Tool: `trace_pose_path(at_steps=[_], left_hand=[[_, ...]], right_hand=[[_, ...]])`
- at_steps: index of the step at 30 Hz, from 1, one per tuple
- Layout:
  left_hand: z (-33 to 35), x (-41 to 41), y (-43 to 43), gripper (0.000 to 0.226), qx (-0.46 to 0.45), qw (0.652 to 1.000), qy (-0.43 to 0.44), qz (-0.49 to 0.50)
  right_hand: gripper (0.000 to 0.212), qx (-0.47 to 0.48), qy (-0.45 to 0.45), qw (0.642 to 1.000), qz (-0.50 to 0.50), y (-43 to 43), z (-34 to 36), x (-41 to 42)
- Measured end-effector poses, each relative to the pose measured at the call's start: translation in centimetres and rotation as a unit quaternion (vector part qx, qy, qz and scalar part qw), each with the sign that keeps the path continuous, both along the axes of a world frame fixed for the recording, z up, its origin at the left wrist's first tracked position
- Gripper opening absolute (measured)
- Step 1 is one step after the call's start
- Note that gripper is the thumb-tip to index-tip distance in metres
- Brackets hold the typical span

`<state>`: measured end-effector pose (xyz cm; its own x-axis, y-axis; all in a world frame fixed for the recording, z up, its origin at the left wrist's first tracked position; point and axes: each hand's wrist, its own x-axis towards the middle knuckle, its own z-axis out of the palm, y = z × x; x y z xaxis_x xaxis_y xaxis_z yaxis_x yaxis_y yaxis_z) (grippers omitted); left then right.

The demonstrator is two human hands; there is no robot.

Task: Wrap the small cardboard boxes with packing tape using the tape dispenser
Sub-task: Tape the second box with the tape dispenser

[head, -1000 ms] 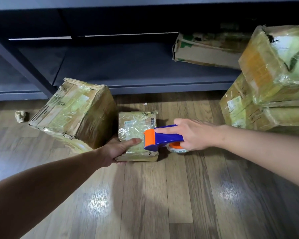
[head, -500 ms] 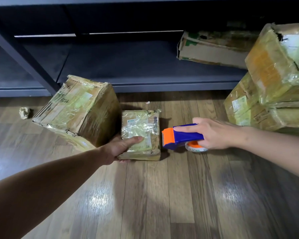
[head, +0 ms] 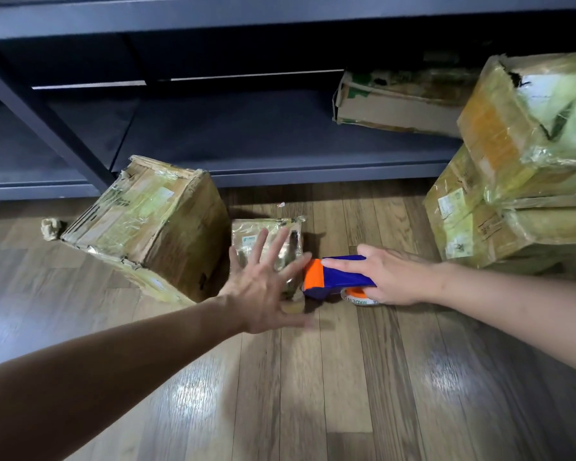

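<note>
A small flat cardboard box point(head: 246, 235), wrapped in shiny clear tape, lies on the wooden floor in the middle of the view. My left hand point(head: 263, 287) hovers over its near half with all fingers spread straight and holds nothing. My right hand point(head: 391, 277) grips the blue and orange tape dispenser point(head: 330, 276) just right of the box, index finger laid along its top. The dispenser's orange nose sits at the box's right edge. The tape roll point(head: 359, 296) shows under the hand.
A larger taped box point(head: 147, 224) leans tilted just left of the small one. Two stacked taped boxes point(head: 519, 181) stand at the right. A dark shelf unit point(head: 246, 134) runs along the back, with a flat box point(head: 399, 101) on it. A crumpled scrap point(head: 51, 227) lies far left.
My left hand let go of the small box's near edge and lifted, fingers now spread above it. The right hand, which had pulled the dispenser away to the right, brought it back against the box's right edge.
</note>
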<state>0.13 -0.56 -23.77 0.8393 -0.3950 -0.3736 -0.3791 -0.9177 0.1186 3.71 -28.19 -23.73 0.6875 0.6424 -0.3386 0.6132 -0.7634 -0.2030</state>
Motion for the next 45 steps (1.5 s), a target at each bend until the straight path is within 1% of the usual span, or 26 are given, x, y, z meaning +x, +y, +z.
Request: trace_pose_path(at_steps=[1, 2, 4, 7, 14, 16, 18, 20, 23, 26, 28, 33, 36, 38, 41, 45], left_hand=[[-0.6, 0.1, -0.6, 0.119, 0.020, 0.999, 0.026, 0.009], [-1.1, 0.2, -1.1, 0.121, 0.026, 0.998, 0.041, 0.038], [-2.0, 0.3, -1.6, 0.120, 0.027, 0.996, 0.034, 0.081], [-2.4, 0.3, -1.7, 0.111, 0.021, 0.997, 0.005, 0.079], [-2.9, 0.3, -0.5, 0.100, -0.035, 0.996, -0.020, 0.076], [-2.6, 0.2, 0.1, 0.095, -0.071, 0.993, -0.024, 0.086], [-2.1, 0.1, 0.8, 0.091, -0.131, 0.986, -0.033, 0.101], [-1.7, -0.1, 1.4, 0.086, -0.208, 0.970, -0.047, 0.114], [-1.8, -0.7, 2.9, 0.083, -0.312, 0.942, -0.058, 0.108], [-1.9, -1.5, 3.9, 0.073, -0.384, 0.917, -0.066, 0.091], [-1.8, -1.6, 4.4, 0.069, -0.396, 0.911, -0.069, 0.091], [-1.6, -1.0, 5.2, 0.077, -0.389, 0.913, -0.086, 0.085], [-2.0, -1.8, 4.2, 0.069, -0.419, 0.900, -0.076, 0.092], [-2.6, -2.4, 3.5, 0.072, -0.433, 0.892, -0.072, 0.104], [-2.7, -2.5, 3.8, 0.078, -0.423, 0.896, -0.071, 0.112], [-2.7, -2.3, 5.0, 0.075, -0.444, 0.888, -0.086, 0.086]], right_hand=[[0.082, -0.004, -0.002, 1.000, -0.003, 0.0, 0.1, 0.0], [0.082, -0.007, -0.003, 1.000, -0.007, 0.1, 0.2, -0.1], [0.081, -0.009, -0.004, 1.000, -0.014, 0.1, 0.2, -0.3], [0.080, -0.008, 0.010, 1.000, -0.026, 0.3, 0.0, -0.8], [0.081, 0.001, 0.033, 0.997, -0.065, 1.0, 1.2, -0.8], [0.082, 0.012, 0.037, 0.996, -0.075, 1.3, 1.8, -0.8], [0.082, 0.024, 0.038, 0.996, -0.082, 1.6, 2.5, -0.5], [0.082, 0.035, 0.030, 0.996, -0.082, 2.1, 3.5, 0.0], [0.079, 0.039, 0.012, 0.997, -0.062, 3.1, 5.3, 0.7], [0.076, 0.016, -0.030, 0.999, -0.028, 4.6, 6.9, 0.5], [0.074, -0.001, -0.061, 0.998, -0.007, 5.6, 7.4, 0.2], [0.077, -0.017, -0.079, 0.997, 0.008, 6.6, 8.2, -0.3], [0.076, -0.023, -0.092, 0.995, 0.016, 6.5, 8.9, -0.4], [0.072, -0.034, -0.107, 0.993, 0.027, 6.6, 9.4, -0.2], [0.074, -0.053, -0.118, 0.991, 0.037, 7.2, 10.0, -0.4], [0.069, -0.069, -0.138, 0.986, 0.069, 8.6, 10.5, -1.2]])
